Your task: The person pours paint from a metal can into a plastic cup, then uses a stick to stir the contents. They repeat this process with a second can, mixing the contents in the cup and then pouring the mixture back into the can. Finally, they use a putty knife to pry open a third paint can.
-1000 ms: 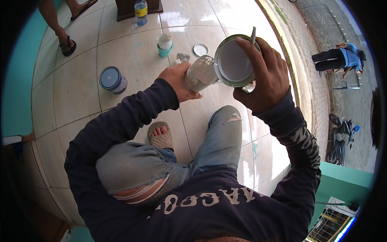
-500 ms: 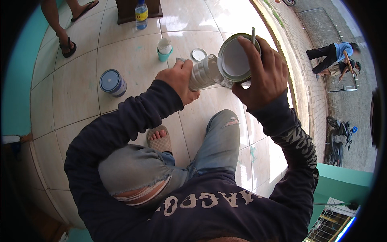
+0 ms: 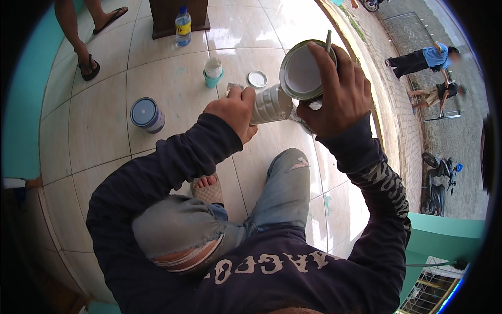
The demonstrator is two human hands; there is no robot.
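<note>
My left hand (image 3: 232, 111) grips a white ribbed container (image 3: 270, 105), lying almost sideways with its mouth toward my right hand. Fingers of my right hand (image 3: 342, 91) wrap round an open paint can (image 3: 301, 72), which has a metal rim and a pale white inside. That can is tilted beside the container's mouth. A thin stick-like handle (image 3: 328, 41) rises at the can's rim, by my right fingers. Beyond my left hand, a round white lid (image 3: 257, 79) lies on the tiles. A teal cup (image 3: 213, 79) with a whitish cup inside stands near it.
A closed blue-grey can (image 3: 147, 114) stands on the tiled floor to the left. Farther off is a bottle (image 3: 183, 27) with a blue cap, beside a dark wooden base (image 3: 159, 26). A person's sandalled feet (image 3: 89, 67) are at upper left. Two people and a motorbike (image 3: 436, 180) are outside.
The container in my left hand has shifted slightly right and down. My right hand has raised the paint can slightly, and a whitish link between the two no longer shows. The people outside moved.
</note>
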